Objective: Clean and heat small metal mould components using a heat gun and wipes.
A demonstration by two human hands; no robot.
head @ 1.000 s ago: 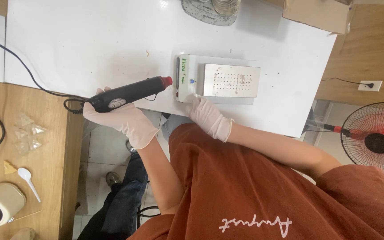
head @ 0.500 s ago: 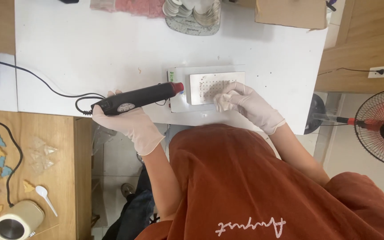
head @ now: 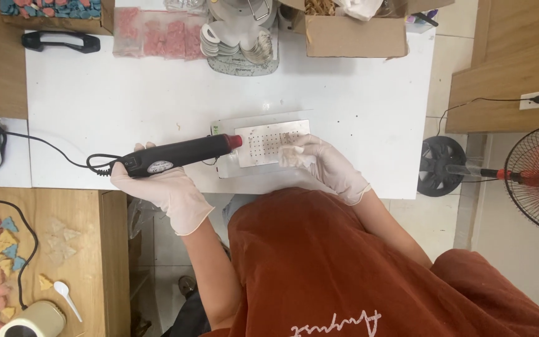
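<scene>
Left hand [head: 160,187]: gloved, fingers wrapped tight around black heat gun [head: 176,156].
Heat gun: red nozzle pointing away from the grip, over perforated metal plate [head: 263,140].
Right hand [head: 319,165]: gloved, fingertips pinching small pale piece [head: 289,155] against the plate.

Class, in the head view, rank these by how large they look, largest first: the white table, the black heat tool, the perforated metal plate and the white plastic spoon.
1. White table
2. Black heat tool and perforated metal plate: too alike to rank, since the gloved right hand covers part of the plate
3. White plastic spoon
</scene>
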